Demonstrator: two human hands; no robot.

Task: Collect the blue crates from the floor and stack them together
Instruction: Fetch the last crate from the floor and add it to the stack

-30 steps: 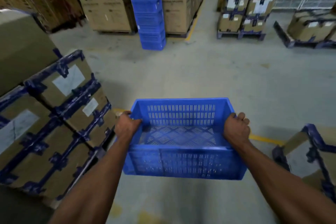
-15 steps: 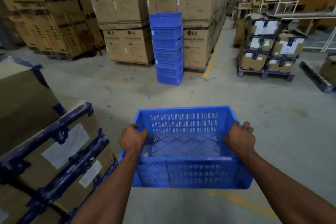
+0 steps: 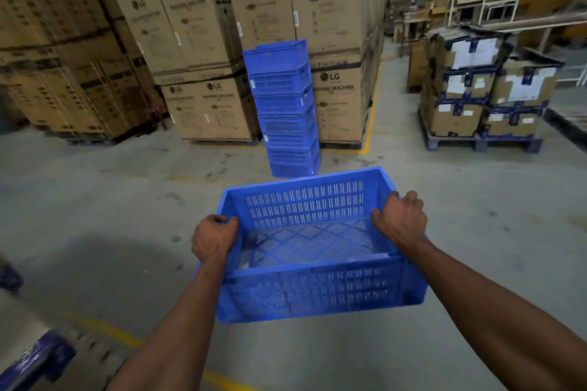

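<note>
Blue crate, slotted walls, lattice floor, empty

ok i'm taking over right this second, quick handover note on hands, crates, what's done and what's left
Left hand grips the left rim of the carried crate; right hand grips the right rim.
The crate is empty, held level above the floor.
The stack of blue crates stands straight ahead, in front of the washing machine boxes.
Done: this crate is picked up and faces the stack.
Left: walk it over and set it on top. No other loose crates are in view.
</note>
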